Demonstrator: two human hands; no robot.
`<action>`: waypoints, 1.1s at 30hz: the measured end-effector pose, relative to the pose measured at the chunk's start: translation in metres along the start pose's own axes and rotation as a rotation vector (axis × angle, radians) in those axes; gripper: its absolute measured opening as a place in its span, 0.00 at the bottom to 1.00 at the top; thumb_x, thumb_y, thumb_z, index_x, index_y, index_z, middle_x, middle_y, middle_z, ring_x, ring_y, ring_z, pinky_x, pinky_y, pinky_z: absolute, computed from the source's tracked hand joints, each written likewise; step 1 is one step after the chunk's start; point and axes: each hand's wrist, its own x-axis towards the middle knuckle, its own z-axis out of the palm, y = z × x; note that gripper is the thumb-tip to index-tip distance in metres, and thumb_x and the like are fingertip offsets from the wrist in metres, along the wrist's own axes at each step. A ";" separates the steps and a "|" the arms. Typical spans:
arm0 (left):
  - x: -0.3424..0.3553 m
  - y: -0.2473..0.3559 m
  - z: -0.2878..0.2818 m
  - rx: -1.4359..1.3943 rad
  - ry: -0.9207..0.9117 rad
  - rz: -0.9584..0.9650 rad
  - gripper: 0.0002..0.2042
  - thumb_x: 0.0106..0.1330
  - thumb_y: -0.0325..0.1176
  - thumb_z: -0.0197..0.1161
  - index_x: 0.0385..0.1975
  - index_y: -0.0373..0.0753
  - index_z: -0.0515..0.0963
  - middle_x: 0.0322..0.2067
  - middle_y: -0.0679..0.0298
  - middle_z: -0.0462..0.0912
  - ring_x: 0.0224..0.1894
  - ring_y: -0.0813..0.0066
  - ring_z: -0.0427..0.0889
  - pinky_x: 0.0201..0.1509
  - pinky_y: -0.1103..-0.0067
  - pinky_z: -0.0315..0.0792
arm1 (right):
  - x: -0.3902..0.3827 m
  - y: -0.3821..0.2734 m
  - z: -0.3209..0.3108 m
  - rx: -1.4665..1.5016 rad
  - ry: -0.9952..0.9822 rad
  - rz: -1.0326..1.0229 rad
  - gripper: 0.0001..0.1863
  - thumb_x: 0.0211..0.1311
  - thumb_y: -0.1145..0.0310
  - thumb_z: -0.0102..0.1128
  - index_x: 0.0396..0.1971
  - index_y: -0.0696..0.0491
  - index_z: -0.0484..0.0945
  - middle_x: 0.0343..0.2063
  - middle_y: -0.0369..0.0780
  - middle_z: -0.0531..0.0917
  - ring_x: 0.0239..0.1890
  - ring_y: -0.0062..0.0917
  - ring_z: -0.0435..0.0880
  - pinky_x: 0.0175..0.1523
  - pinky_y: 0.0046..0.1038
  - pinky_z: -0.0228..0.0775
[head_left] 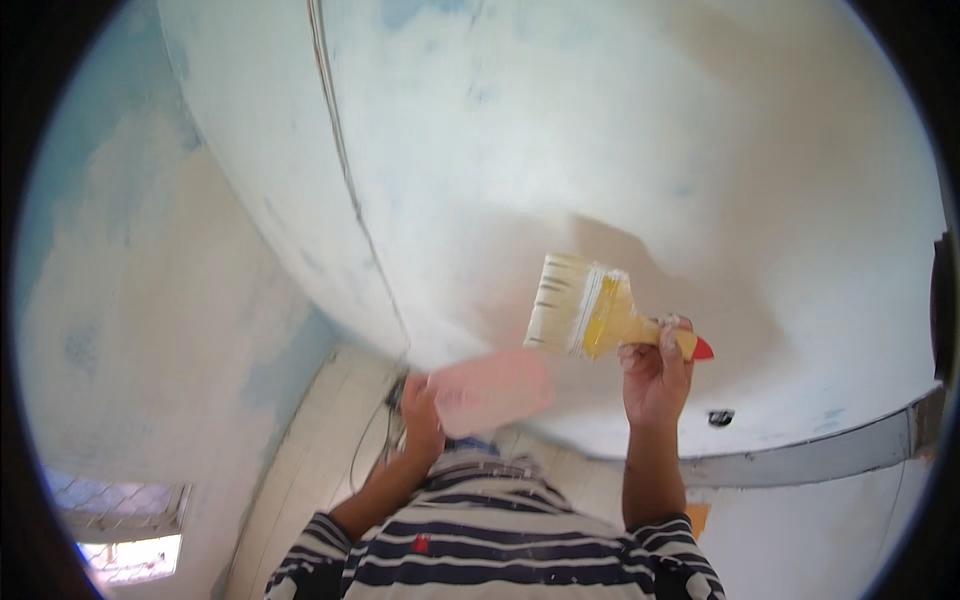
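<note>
Grip of the right hand is clamped on the wide brush, up before the pale wall! Long axis runs leftward and slightly up from that grip, bristles at the far end. Just below the bristles, the pink container, contact unclear, its left end clasped by the left hand.

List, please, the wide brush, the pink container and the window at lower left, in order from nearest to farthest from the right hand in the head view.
1. Wide brush: held in the right hand.
2. Pink container: to its left, in the left hand.
3. Window: far off, at lower left.
</note>
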 end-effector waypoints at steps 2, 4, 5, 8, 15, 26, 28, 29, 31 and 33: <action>0.008 -0.006 0.000 -0.204 -0.014 -0.119 0.09 0.63 0.32 0.53 0.38 0.33 0.73 0.35 0.62 0.75 0.39 0.75 0.74 0.46 0.77 0.70 | 0.018 -0.024 0.009 -0.063 -0.130 -0.079 0.10 0.68 0.68 0.53 0.45 0.52 0.70 0.32 0.39 0.79 0.30 0.27 0.81 0.34 0.26 0.76; 0.014 0.009 0.002 -0.351 -0.001 -0.211 0.09 0.65 0.32 0.52 0.38 0.33 0.73 0.36 0.61 0.75 0.41 0.73 0.75 0.46 0.76 0.72 | 0.035 -0.050 0.015 -0.131 -0.201 -0.180 0.10 0.66 0.70 0.54 0.45 0.54 0.68 0.36 0.45 0.79 0.31 0.32 0.84 0.34 0.29 0.81; 0.019 0.009 0.006 -0.543 0.035 -0.371 0.09 0.67 0.33 0.52 0.37 0.32 0.73 0.37 0.59 0.74 0.43 0.71 0.76 0.46 0.75 0.73 | 0.046 -0.066 0.024 -0.127 -0.227 -0.237 0.10 0.66 0.70 0.54 0.45 0.54 0.68 0.36 0.45 0.79 0.31 0.32 0.84 0.34 0.29 0.81; 0.032 -0.002 0.003 -0.412 -0.026 -0.233 0.09 0.64 0.31 0.52 0.39 0.32 0.71 0.37 0.60 0.76 0.41 0.72 0.77 0.46 0.75 0.73 | 0.065 -0.113 0.046 -0.372 -0.416 -0.443 0.15 0.65 0.67 0.57 0.46 0.58 0.66 0.40 0.49 0.79 0.29 0.37 0.85 0.32 0.35 0.83; 0.061 -0.005 0.000 -0.523 -0.008 -0.439 0.16 0.63 0.35 0.56 0.42 0.29 0.67 0.36 0.56 0.77 0.39 0.69 0.79 0.45 0.74 0.76 | 0.119 -0.228 0.188 -0.937 -0.359 -1.260 0.18 0.64 0.70 0.60 0.48 0.65 0.72 0.36 0.46 0.83 0.36 0.26 0.85 0.44 0.27 0.79; 0.077 -0.011 0.011 -0.795 0.035 -0.409 0.15 0.63 0.33 0.54 0.44 0.31 0.65 0.38 0.54 0.76 0.41 0.65 0.80 0.46 0.71 0.77 | 0.168 -0.290 0.344 -1.535 -0.339 -2.139 0.09 0.65 0.72 0.55 0.44 0.57 0.77 0.36 0.41 0.84 0.36 0.29 0.83 0.45 0.26 0.74; 0.081 -0.011 0.012 -0.746 0.007 -0.387 0.13 0.64 0.32 0.51 0.44 0.32 0.64 0.40 0.53 0.76 0.41 0.64 0.79 0.46 0.70 0.77 | 0.183 -0.273 0.337 -1.655 -0.381 -2.182 0.12 0.60 0.76 0.60 0.44 0.55 0.78 0.39 0.40 0.84 0.40 0.29 0.84 0.45 0.25 0.74; 0.083 -0.014 0.015 -0.753 -0.002 -0.388 0.13 0.64 0.32 0.51 0.44 0.32 0.64 0.40 0.53 0.76 0.41 0.64 0.79 0.46 0.70 0.77 | 0.182 -0.260 0.330 -1.761 -0.423 -2.252 0.12 0.57 0.77 0.61 0.42 0.55 0.78 0.39 0.41 0.83 0.41 0.32 0.83 0.45 0.26 0.75; 0.080 -0.026 0.005 -0.874 0.084 -0.368 0.13 0.64 0.32 0.51 0.45 0.33 0.64 0.41 0.54 0.76 0.42 0.63 0.79 0.46 0.70 0.77 | 0.170 -0.199 0.325 -1.753 -0.694 -1.938 0.12 0.57 0.75 0.57 0.42 0.51 0.78 0.35 0.42 0.81 0.40 0.33 0.82 0.44 0.32 0.75; 0.081 -0.023 0.003 -0.852 0.076 -0.362 0.13 0.64 0.32 0.51 0.45 0.33 0.65 0.40 0.54 0.76 0.42 0.63 0.79 0.46 0.70 0.77 | 0.149 -0.141 0.307 -1.783 -0.824 -2.063 0.09 0.53 0.75 0.57 0.36 0.50 0.78 0.36 0.39 0.81 0.43 0.31 0.81 0.44 0.29 0.75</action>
